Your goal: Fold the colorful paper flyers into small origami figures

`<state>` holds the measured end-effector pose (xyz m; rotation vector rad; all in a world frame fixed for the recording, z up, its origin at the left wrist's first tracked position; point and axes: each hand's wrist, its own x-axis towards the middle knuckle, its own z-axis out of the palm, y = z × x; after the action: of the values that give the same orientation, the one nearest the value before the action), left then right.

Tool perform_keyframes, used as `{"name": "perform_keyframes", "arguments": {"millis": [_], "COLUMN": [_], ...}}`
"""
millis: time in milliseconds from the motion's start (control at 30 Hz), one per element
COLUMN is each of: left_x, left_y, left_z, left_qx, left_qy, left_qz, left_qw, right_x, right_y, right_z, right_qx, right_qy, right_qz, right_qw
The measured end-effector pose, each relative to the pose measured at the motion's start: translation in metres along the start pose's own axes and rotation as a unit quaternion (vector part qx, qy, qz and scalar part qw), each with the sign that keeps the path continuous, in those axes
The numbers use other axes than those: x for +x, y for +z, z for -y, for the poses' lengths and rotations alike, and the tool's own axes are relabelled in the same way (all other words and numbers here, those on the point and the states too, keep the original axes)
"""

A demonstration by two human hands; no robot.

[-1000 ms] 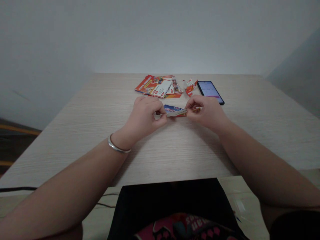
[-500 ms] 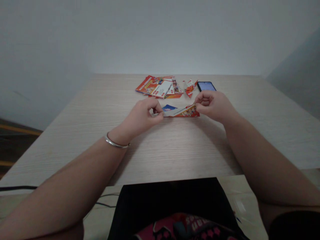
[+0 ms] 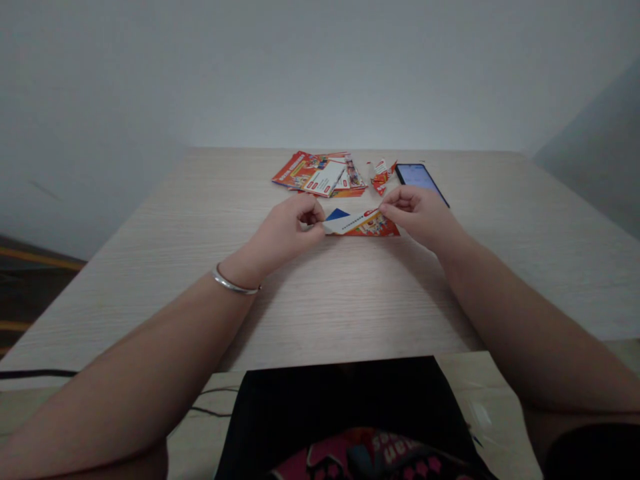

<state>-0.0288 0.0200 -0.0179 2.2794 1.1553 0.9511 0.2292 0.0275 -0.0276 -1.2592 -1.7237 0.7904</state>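
Between my hands is a partly folded printed leaflet (image 3: 373,225), with red, white and blue areas showing, just above or on the table. My left hand (image 3: 294,223) pinches its left end between thumb and fingers. At its upper right edge my right hand (image 3: 413,212) is closed in a pinch. The fingers cover both gripped spots. A silver bangle (image 3: 233,283) circles my left wrist.
Behind the leaflet lies a pile of similar red and white leaflets (image 3: 320,175). A folded paper piece (image 3: 383,177) stands beside it, and a phone (image 3: 423,181) lies at its right. The pale wooden table (image 3: 325,300) ends before my lap.
My right hand has moved a little left and down along the leaflet's edge, uncovering more of the phone. My left hand stays nearly in place, and the blue part of the leaflet shows less.
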Motion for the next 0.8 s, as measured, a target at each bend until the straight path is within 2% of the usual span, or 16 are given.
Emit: {"name": "perform_keyframes", "arguments": {"millis": [167, 367, 600, 800], "left_x": [-0.002, -0.004, -0.003, -0.002], "left_y": [0.005, 0.014, 0.019, 0.014], "left_z": [-0.008, -0.011, 0.0, -0.002], "left_qx": [-0.017, -0.086, -0.113, -0.1], "left_qy": [-0.005, -0.062, -0.132, -0.167], "left_qz": [0.036, 0.072, 0.102, 0.1], "left_qw": [0.999, 0.992, 0.98, 0.976], "right_x": [-0.009, -0.011, -0.008, -0.004], "right_y": [0.016, 0.025, 0.028, 0.016], "right_z": [0.01, 0.014, 0.011, 0.01], "right_qx": [-0.016, -0.018, 0.002, -0.029], "right_qy": [-0.01, -0.019, 0.002, 0.034], "right_qz": [0.054, 0.044, 0.055, 0.029], "right_qw": [0.998, 0.999, 0.998, 0.999]}}
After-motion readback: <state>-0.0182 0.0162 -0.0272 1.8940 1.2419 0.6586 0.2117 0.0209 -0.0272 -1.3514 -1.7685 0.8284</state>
